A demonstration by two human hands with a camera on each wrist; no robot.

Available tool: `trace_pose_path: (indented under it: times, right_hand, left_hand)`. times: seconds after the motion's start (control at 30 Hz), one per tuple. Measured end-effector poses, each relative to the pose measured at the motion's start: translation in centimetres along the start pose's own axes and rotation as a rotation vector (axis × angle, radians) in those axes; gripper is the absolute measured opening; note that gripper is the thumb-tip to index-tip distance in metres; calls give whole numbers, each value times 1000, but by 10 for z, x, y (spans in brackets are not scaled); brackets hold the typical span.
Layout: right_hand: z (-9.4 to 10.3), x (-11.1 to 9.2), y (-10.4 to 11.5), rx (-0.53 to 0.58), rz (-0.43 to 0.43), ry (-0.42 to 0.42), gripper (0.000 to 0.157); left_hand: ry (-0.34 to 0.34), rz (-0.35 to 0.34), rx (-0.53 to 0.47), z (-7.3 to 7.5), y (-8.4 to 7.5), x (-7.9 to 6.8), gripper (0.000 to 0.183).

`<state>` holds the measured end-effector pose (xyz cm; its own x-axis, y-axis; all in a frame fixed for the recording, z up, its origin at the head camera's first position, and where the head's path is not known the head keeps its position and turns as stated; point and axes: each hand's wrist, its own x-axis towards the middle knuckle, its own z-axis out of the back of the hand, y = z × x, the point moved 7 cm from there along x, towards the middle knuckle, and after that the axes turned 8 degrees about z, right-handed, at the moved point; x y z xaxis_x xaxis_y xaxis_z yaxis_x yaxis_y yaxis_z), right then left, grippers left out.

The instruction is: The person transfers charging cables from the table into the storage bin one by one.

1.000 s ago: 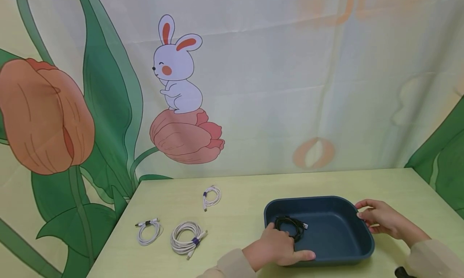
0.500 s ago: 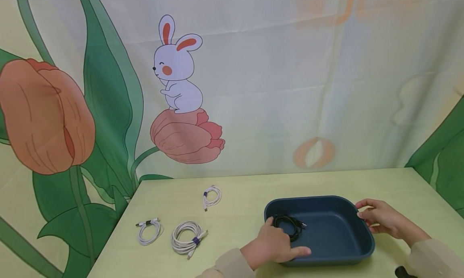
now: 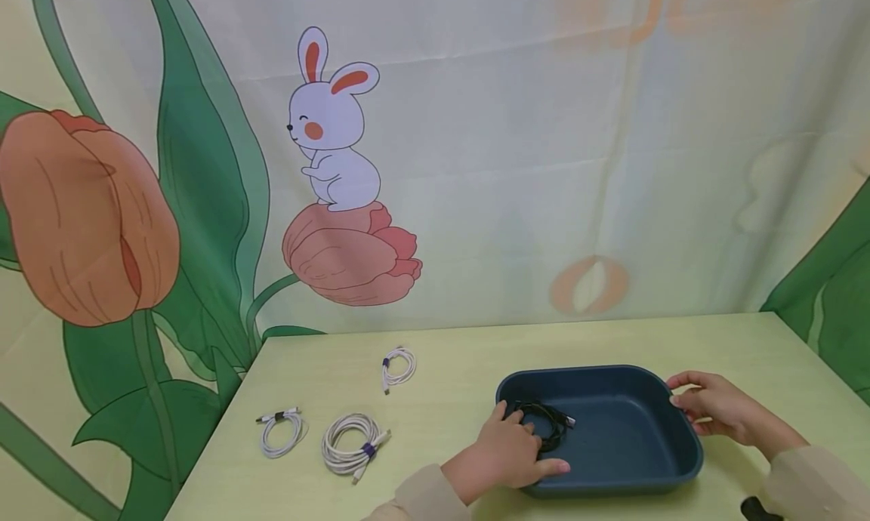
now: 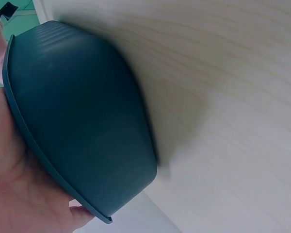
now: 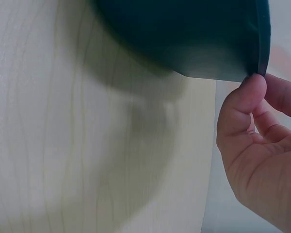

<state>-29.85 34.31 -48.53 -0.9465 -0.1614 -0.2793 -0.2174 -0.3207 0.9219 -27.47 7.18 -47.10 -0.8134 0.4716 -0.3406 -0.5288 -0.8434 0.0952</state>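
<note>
A dark blue plastic storage bin (image 3: pixel 632 438) stands on the right part of the table. Inside, against its left wall, lies a coiled black cable (image 3: pixel 559 423) with a metal plug end. My left hand (image 3: pixel 510 449) is over the bin's left rim, fingers spread and extended beside the coil, thumb pointing right over the near rim; the hand hides part of the cable. In the left wrist view the palm lies along the bin's rim (image 4: pixel 36 153). With thumb and fingers my right hand (image 3: pixel 714 408) pinches the bin's right rim, seen closely at the rim (image 5: pixel 264 43) in the right wrist view.
On the left half of the table lie a large coiled white cable (image 3: pixel 350 444) with a purple tie, a small white cable (image 3: pixel 280 434) with a black tie, and another small white cable (image 3: pixel 399 368) farther back. A black object (image 3: pixel 756 508) shows beside the right sleeve.
My left hand has drawn a little to the left, its fingers coming off the black cable and spreading at the rim. The right hand keeps its place on the bin.
</note>
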Motion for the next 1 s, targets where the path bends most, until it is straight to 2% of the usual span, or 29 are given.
trace_pose_path:
  times: [0.37,0.5,0.77,1.0]
  right_hand:
    - [0,-1,2,0,-7,-6,33]
    - [-1,-1,2,-4,-5,-7,33]
    - [-1,-2,4,-8,-13,-13,32]
    - [-1,-2,3,-11,-13,-14,33]
  left_hand:
    - [-25,-64,-20,2,-1,-4,64]
    - [-54,-93,-25,3,0,-5,65]
    - [-150,-168,-80,11,5,-14,61]
    - [-272,-219,-92,17,8,-17,56]
